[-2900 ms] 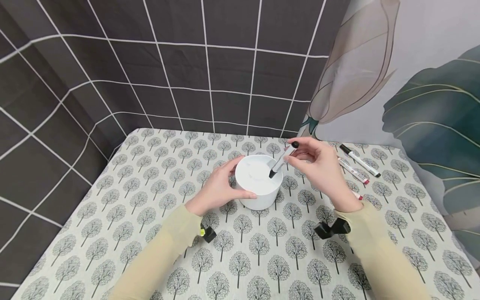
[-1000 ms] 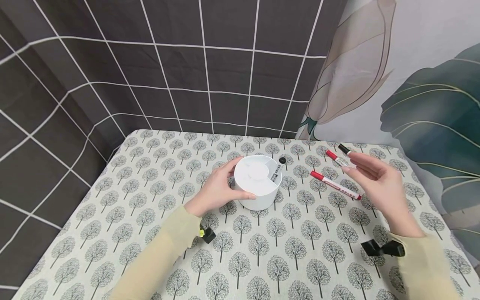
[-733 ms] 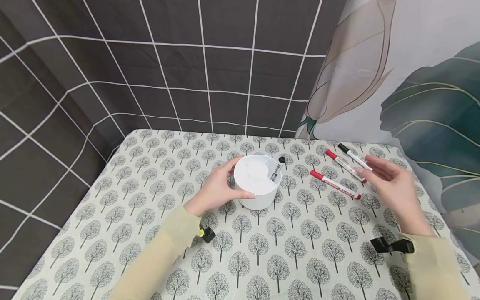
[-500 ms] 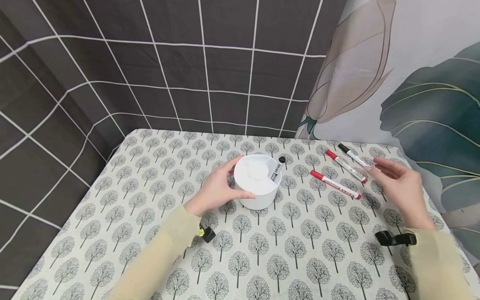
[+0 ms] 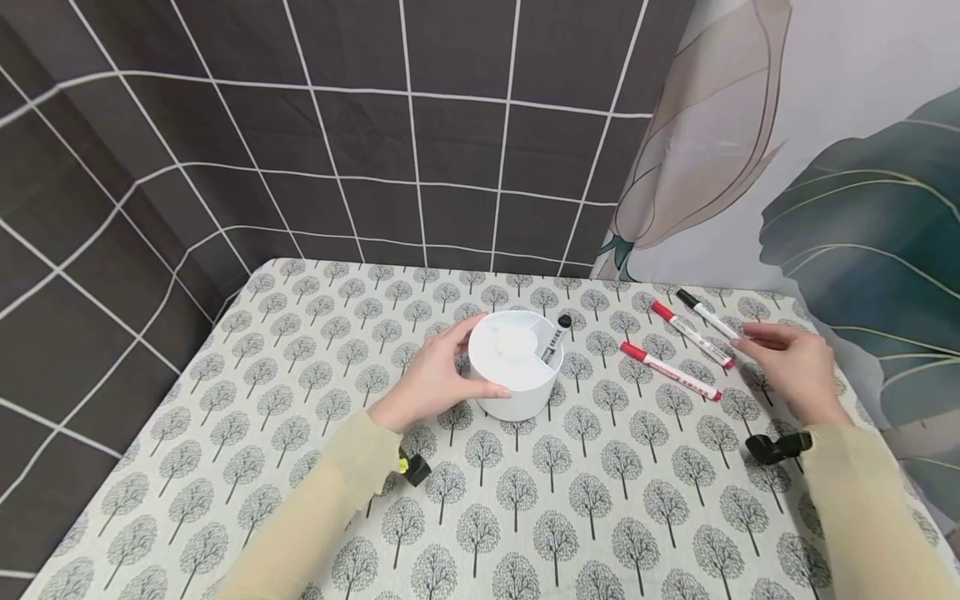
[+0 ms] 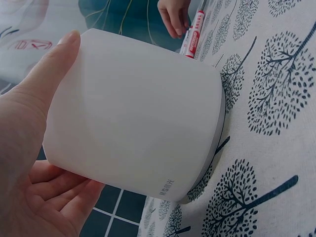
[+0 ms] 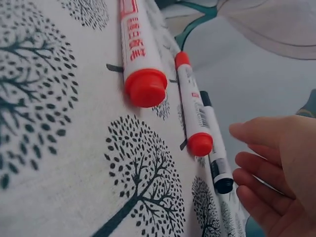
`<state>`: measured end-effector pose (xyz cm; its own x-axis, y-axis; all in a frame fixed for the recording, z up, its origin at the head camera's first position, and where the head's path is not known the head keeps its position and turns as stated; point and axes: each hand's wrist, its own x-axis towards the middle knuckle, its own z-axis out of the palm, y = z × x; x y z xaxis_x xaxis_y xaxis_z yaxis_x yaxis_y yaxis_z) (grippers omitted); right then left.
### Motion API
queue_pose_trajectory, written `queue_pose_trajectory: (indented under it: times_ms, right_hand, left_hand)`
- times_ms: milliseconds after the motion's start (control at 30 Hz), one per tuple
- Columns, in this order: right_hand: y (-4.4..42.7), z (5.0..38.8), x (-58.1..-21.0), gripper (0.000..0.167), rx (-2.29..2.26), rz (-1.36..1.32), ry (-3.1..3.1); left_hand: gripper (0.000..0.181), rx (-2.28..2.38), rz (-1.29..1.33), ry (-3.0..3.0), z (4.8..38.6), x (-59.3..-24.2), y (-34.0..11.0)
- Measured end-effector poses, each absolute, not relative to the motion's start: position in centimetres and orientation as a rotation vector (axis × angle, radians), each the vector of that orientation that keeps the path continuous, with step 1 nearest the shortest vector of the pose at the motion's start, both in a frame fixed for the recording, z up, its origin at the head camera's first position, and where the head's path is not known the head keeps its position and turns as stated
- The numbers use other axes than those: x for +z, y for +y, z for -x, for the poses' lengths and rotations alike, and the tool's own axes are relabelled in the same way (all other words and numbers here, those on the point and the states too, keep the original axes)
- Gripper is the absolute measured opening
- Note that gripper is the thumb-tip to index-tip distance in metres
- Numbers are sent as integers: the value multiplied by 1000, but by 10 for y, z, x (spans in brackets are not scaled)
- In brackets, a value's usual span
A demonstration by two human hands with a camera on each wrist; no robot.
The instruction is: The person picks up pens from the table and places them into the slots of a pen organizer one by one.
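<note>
My left hand (image 5: 435, 379) grips the side of a round white container (image 5: 517, 400), thumb in front and fingers round the back. A black-capped marker (image 5: 556, 337) leans in the container's right compartment. My right hand (image 5: 798, 367) is at the near end of a second black-capped marker (image 5: 708, 315) lying on the cloth. In the right wrist view, the fingers of the right hand (image 7: 276, 173) are bent loosely beside that black marker (image 7: 217, 148), with a small gap between them. Only the container's outer wall (image 6: 138, 113) shows in the left wrist view.
Two red-capped markers (image 5: 670, 370) (image 5: 693, 335) lie left of the black one. A tree-patterned cloth (image 5: 480, 517) covers the table. Behind stand a dark gridded curtain (image 5: 375, 133) and, to the right, a leaf-patterned one (image 5: 885, 242).
The marker once in my right hand stands in the container. The right hand moved right over the loose markers, then lowered beside the black one. My left hand stayed on the container.
</note>
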<state>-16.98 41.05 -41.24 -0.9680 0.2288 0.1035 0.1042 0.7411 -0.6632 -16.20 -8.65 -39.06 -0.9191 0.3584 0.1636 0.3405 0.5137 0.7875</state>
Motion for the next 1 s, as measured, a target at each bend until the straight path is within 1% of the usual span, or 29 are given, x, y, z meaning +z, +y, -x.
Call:
queue_pose_trajectory:
  times_ms: [267,400,767,1000]
  right_hand:
    - [413,182,-419,39,869,249,-2817]
    - [415,186,-422,34,800,240,-2835]
    - [416,185,-423,37,831,285,-2831]
    - [411,181,-412,44,1072,433,-2684]
  left_hand:
    - [111,1400,-613,2709,162,-391,-87]
    - [112,1396,-608,2704,161,-390,-87]
    - [111,1406,-626,2710,162,-392,-86]
    - [112,1406,-608,2707,162,-391,-87]
